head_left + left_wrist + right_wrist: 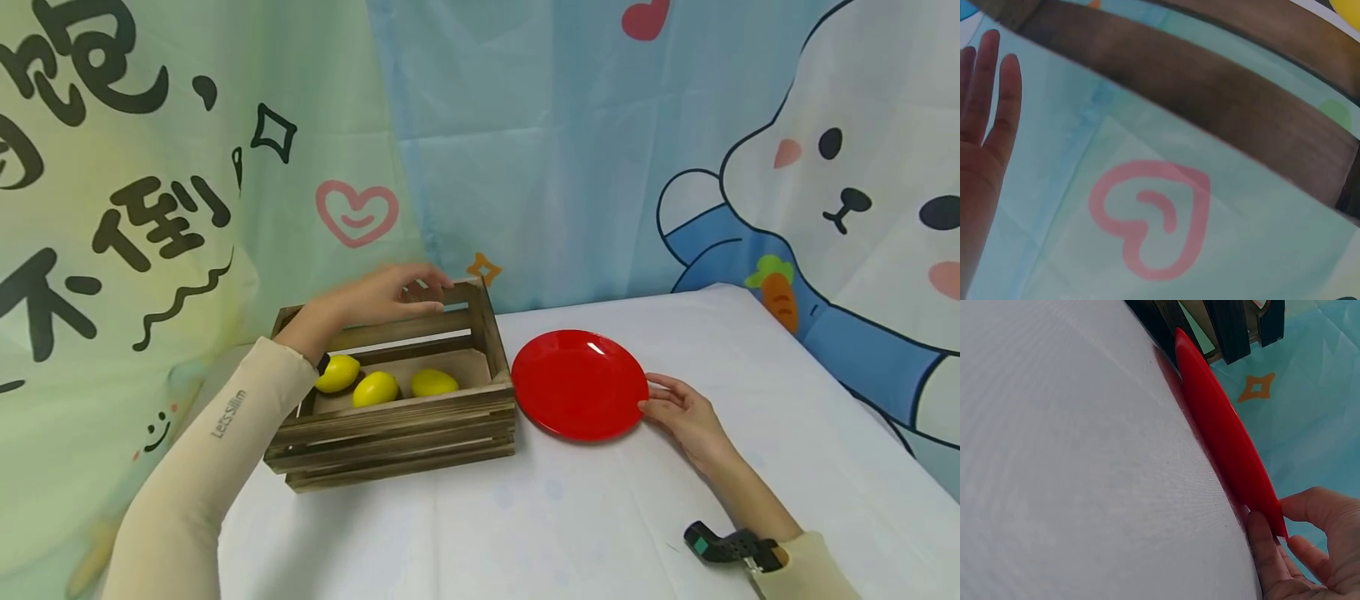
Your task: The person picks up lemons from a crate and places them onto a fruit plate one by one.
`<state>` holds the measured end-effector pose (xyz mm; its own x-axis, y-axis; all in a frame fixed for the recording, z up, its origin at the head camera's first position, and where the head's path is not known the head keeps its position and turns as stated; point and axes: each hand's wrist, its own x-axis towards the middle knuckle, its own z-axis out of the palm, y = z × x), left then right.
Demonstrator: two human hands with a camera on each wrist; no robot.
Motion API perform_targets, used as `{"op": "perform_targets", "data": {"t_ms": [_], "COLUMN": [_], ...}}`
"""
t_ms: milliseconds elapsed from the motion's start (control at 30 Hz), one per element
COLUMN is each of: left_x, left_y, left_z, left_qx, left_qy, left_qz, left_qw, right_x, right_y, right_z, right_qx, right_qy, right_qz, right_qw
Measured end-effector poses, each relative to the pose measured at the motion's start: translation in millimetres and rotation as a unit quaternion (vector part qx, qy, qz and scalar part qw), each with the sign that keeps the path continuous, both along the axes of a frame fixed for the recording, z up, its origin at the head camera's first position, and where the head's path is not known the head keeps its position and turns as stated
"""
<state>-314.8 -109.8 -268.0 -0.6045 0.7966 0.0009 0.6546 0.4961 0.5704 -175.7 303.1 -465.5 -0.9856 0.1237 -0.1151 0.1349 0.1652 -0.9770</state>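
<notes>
Right of the crate (405,437): red plate (581,383), rim pinched in my right hand (688,423). Above the crate's far side: my left hand (386,297) (empty, fingers loose). Lemons (375,388) inside. Probably I'm positioning the plate; next move needs a level rim.

The head camera looks forward and down on the crate (397,418) near the left hand (378,296) and the plate (579,385) at the right hand (690,423). The 2 wrist views sit closer: left faces the backdrop (1260,228) beyond its hand (heart outline (1136,230) tipped sideways), right skims the tabletop (1085,456) beside its hand. Head and left share the heart outline; head and right, the plate.
</notes>
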Motion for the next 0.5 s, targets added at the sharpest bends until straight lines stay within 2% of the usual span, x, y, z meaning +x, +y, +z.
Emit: {"op": "perform_targets", "data": {"t_ms": [133, 233, 333, 500], "left_x": [-3.8, -6.8, -10.1, -17.6], "left_y": [4, 9, 10, 9], "left_z": [-8.4, -15.2, -27.3, -50.7], "left_qx": [0.003, -0.012, -0.023, -0.029], "left_qy": [-0.053, -0.085, -0.120, -0.150], "left_qz": [-0.004, -0.001, -0.004, -0.030], "left_qw": [0.9986, 0.9963, 0.9924, 0.9878], "right_x": [-0.4, -1.0, -0.8, -0.6], "right_y": [1, 3, 4, 6], "right_z": [1.2, 1.9, 0.6, -2.4], "right_qx": [-0.007, -0.007, -0.006, -0.010], "right_qy": [0.005, 0.005, 0.000, -0.001], "right_qz": [0.005, 0.005, 0.005, 0.005], "right_qw": [1.000, 1.000, 1.000, 1.000]}}
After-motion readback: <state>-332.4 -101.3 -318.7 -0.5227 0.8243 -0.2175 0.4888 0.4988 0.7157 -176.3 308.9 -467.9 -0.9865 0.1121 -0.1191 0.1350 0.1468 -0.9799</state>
